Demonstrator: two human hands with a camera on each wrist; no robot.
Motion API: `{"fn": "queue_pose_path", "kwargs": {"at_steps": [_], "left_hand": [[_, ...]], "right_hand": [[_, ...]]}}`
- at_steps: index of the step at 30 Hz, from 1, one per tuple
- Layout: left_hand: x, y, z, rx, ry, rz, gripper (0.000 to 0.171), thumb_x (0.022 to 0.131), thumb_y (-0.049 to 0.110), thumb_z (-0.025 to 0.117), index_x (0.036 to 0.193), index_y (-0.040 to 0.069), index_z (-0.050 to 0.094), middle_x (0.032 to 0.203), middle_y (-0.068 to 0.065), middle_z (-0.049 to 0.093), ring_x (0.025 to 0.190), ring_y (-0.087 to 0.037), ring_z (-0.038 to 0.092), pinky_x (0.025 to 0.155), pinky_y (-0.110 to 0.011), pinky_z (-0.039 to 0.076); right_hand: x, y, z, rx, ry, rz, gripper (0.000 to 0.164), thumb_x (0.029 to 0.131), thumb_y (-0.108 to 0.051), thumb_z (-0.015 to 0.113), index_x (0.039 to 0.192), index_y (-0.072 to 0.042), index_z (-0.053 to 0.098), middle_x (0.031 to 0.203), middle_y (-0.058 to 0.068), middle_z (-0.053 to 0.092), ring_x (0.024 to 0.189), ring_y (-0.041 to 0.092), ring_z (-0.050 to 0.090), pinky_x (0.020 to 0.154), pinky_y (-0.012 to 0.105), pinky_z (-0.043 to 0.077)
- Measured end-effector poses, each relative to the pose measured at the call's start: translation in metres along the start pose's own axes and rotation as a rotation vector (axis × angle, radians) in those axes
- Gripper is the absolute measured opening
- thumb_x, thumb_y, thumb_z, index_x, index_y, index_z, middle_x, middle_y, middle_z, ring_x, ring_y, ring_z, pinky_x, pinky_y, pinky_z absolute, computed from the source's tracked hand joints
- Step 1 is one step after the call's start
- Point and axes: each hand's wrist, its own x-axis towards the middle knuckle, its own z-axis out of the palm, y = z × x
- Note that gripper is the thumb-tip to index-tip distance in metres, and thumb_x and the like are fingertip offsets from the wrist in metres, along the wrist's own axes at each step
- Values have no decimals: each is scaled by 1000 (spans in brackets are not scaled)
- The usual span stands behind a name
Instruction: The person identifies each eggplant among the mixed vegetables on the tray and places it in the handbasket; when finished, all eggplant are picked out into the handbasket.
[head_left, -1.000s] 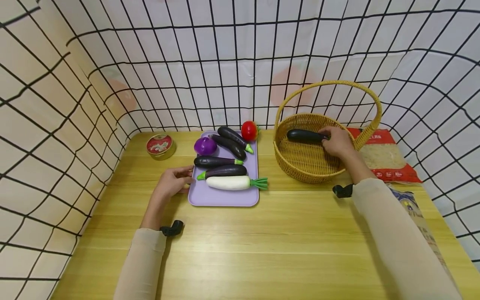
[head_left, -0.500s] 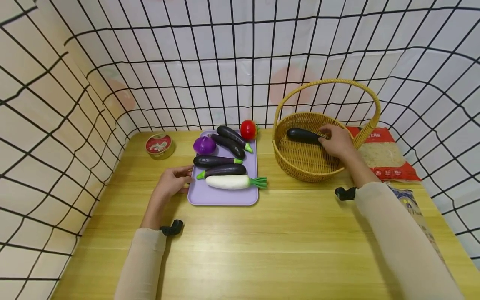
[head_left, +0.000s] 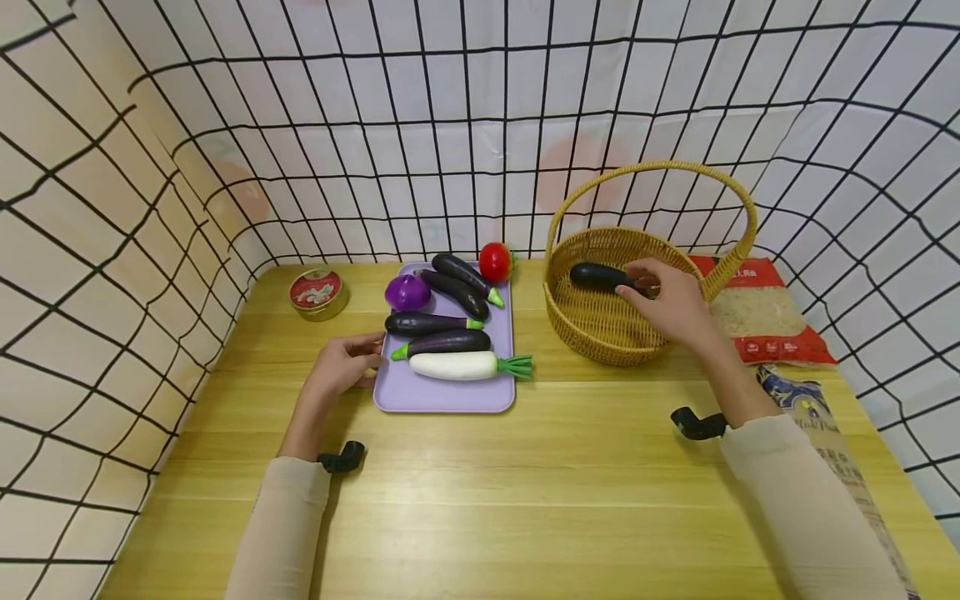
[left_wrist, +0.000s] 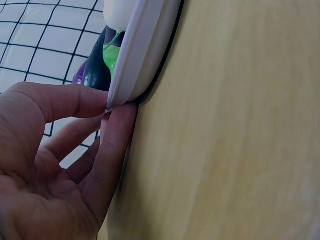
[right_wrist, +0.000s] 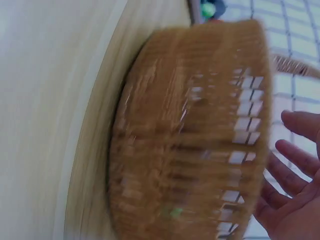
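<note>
My left hand pinches the left rim of a lilac tray; in the left wrist view the thumb lies on the rim and fingers sit beneath. On the tray lie several dark eggplants, a white radish with green leaves, a purple onion and a red tomato at the far right corner. A wicker basket stands to the right with one eggplant inside. Over that eggplant's right end is my right hand; the right wrist view shows its fingers spread, gripping nothing.
The basket's tall handle arches above the right hand. A red-and-clear food bag and a blue-topped bag lie right of the basket. A round tin sits at the back left. Grid-patterned cloth walls surround the table.
My right hand has let go of the eggplant's stem end, its fingers loosening; the forearm has shifted slightly nearer and right. The left hand stays at the tray rim.
</note>
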Motion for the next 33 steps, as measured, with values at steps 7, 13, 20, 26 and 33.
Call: {"fn": "queue_pose_path", "kwargs": {"at_steps": [7, 13, 20, 26, 33], "left_hand": [[1, -1, 0, 2, 1, -14, 57, 94, 13, 72, 149, 17, 57, 134, -18, 61, 104, -20, 63, 78, -29, 64], [1, 0, 0, 3, 4, -19, 56, 94, 12, 72, 148, 17, 57, 133, -18, 61, 101, -19, 63, 78, -30, 65], [1, 1, 1, -2, -4, -24, 56, 95, 13, 72, 149, 17, 57, 133, -17, 61, 104, -21, 63, 78, -30, 65], [1, 1, 1, -4, -4, -35, 57, 95, 13, 72, 149, 17, 56, 135, -17, 60, 107, -23, 63, 79, -30, 64], [0, 1, 1, -2, -1, -22, 57, 94, 11, 71, 149, 16, 57, 132, -17, 62, 102, -19, 63, 78, -30, 65]], "right_hand": [[-18, -33, 25, 103, 7, -102, 48, 99, -39, 69, 137, -10, 62, 132, 16, 66, 120, 34, 62, 103, 51, 51], [-28, -57, 54, 116, -41, -178, 48, 98, -41, 70, 136, -12, 63, 131, 12, 68, 119, 29, 63, 100, 49, 54], [-29, -75, 84, 170, -133, -183, 46, 98, -38, 71, 135, -13, 63, 135, 10, 67, 122, 29, 63, 105, 49, 53], [-23, -88, 100, 218, -201, -191, 47, 98, -34, 71, 138, -10, 63, 136, 13, 66, 124, 34, 62, 107, 49, 52], [-16, -93, 115, 239, -243, -195, 47, 98, -35, 71, 137, -10, 63, 135, 14, 66, 122, 33, 64, 106, 48, 54]]}}
